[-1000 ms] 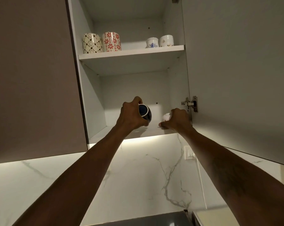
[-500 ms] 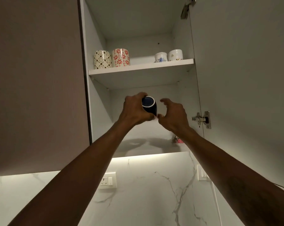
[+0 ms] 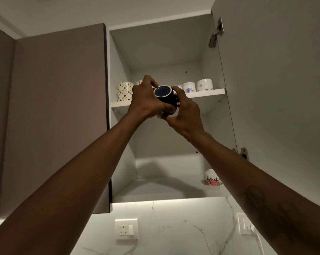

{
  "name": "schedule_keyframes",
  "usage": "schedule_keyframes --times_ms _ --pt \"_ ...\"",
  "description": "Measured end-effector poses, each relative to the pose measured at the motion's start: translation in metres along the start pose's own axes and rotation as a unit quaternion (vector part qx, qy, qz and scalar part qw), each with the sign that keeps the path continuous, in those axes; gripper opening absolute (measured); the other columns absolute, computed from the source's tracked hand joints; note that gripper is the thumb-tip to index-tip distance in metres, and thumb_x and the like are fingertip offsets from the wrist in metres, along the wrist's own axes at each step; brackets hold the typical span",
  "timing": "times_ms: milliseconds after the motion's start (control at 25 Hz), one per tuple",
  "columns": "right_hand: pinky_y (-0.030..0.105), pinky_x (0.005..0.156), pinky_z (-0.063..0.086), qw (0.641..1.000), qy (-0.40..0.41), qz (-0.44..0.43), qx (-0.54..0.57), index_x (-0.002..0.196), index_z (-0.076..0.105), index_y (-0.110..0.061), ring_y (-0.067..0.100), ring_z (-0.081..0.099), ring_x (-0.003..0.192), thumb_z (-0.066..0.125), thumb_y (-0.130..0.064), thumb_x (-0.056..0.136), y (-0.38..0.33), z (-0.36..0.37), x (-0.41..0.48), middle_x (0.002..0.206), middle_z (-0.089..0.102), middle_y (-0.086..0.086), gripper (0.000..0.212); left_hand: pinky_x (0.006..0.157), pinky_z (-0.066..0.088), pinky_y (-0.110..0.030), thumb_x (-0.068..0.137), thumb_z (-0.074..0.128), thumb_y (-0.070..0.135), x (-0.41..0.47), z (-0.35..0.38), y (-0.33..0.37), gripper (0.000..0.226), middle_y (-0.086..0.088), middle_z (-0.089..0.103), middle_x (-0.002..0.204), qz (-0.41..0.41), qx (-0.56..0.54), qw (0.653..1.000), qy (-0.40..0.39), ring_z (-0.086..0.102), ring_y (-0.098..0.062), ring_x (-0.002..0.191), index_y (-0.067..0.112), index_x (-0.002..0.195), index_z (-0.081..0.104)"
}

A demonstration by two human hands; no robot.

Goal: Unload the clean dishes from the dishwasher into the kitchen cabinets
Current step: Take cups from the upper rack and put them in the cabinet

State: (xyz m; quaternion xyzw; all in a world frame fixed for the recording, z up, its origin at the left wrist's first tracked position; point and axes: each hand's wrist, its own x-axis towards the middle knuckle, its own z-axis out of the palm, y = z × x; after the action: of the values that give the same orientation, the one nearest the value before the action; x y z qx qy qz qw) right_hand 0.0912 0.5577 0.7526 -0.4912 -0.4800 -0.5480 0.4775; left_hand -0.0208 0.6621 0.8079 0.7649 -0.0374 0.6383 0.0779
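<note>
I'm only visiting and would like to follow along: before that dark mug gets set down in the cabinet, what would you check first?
1. Grip: left hand and right hand both curl round the dark mug: ok.
2. Cabinet door swung open, out of the way: ok.
3. Free spot on the upper shelf between the patterned mug and the white cups: hidden behind the hands: cannot tell.
4. Mug level for setting down: its mouth tips toward the camera: not ok.
5. Floral cup on the lower shelf, far right, apart from both hands: ok.
</note>
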Motion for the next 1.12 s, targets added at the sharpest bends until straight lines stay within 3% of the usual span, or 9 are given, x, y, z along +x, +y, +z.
schedule_keyframes --times_ms 120,360,480,560,680,760,880,1120 --pt "0.035 0.084 0.057 1.0 0.003 -0.014 0.02 0.135 0.049 -0.02 0.01 0.066 0.1 0.082 -0.033 0.067 0.0 -0.002 0.031 0.114 0.069 -0.007 0.078 0.058 0.04 -0.012 0.044 0.089 0.057 0.023 -0.003 0.006 0.08 0.008 0.063 0.096 -0.001 0.017 1.0 0.024 0.06 -0.01 0.085 0.024 0.107 0.052" --pt "0.028 0.082 0.045 0.999 -0.01 0.031 -0.04 0.134 0.042 -0.017 0.024 0.067 0.09 0.076 -0.036 0.071 0.013 -0.001 0.08 0.105 0.073 0.004 0.074 0.078 0.04 -0.017 0.045 0.086 0.063 0.073 0.015 0.008 0.081 0.002 0.068 0.108 -0.009 0.025 0.998 0.049 0.062 -0.013 0.099 0.019 0.11 0.066" --pt "0.03 0.077 0.04 0.994 -0.031 0.091 -0.056 0.129 0.04 -0.014 0.021 0.05 0.088 0.078 -0.038 0.072 0.019 0.001 0.094 0.096 0.06 0.001 0.072 0.081 0.052 -0.023 0.042 0.08 0.068 0.087 0.026 0.004 0.08 -0.001 0.07 0.103 -0.026 0.022 0.998 0.048 0.066 -0.015 0.097 0.02 0.104 0.069" --pt "0.032 0.078 0.044 0.989 -0.052 0.123 -0.061 0.128 0.044 -0.015 0.021 0.048 0.09 0.079 -0.039 0.071 0.022 0.003 0.1 0.095 0.054 0.002 0.071 0.081 0.058 -0.03 0.045 0.083 0.063 0.092 0.033 -0.002 0.072 -0.003 0.071 0.099 -0.04 0.018 0.998 0.04 0.068 -0.016 0.092 0.02 0.102 0.071" --pt "0.031 0.078 0.049 0.983 -0.063 0.146 -0.088 0.123 0.055 -0.016 0.025 0.059 0.096 0.079 -0.043 0.069 0.03 0.009 0.107 0.098 0.056 0.003 0.065 0.083 0.059 -0.034 0.058 0.089 0.049 0.097 0.041 -0.011 0.057 -0.005 0.074 0.096 -0.036 0.029 0.999 0.025 0.071 -0.016 0.085 0.016 0.103 0.076" --pt "0.032 0.075 0.053 0.98 -0.067 0.15 -0.109 0.114 0.063 -0.015 0.024 0.062 0.088 0.079 -0.047 0.068 0.034 0.013 0.11 0.09 0.056 0.001 0.058 0.085 0.059 -0.035 0.063 0.088 0.045 0.1 0.043 -0.016 0.051 -0.005 0.075 0.097 -0.027 0.035 0.999 0.017 0.071 -0.017 0.088 0.015 0.103 0.077" --pt "0.031 0.067 0.052 0.976 -0.086 0.135 -0.146 0.098 0.072 -0.012 0.022 0.064 0.075 0.077 -0.055 0.067 0.041 0.017 0.112 0.077 0.063 0.002 0.053 0.085 0.058 -0.032 0.068 0.087 0.043 0.104 0.047 -0.021 0.041 -0.004 0.075 0.096 -0.02 0.055 0.998 0.002 0.07 -0.015 0.089 0.016 0.099 0.079" --pt "0.029 0.064 0.05 0.974 -0.063 0.153 -0.154 0.087 0.076 -0.011 0.015 0.063 0.072 0.081 -0.062 0.062 0.052 0.02 0.115 0.079 0.07 0.002 0.057 0.081 0.057 -0.029 0.071 0.086 0.034 0.104 0.054 -0.031 0.027 0.0 0.076 0.087 -0.026 0.061 0.998 0.009 0.07 -0.012 0.081 0.017 0.093 0.081"
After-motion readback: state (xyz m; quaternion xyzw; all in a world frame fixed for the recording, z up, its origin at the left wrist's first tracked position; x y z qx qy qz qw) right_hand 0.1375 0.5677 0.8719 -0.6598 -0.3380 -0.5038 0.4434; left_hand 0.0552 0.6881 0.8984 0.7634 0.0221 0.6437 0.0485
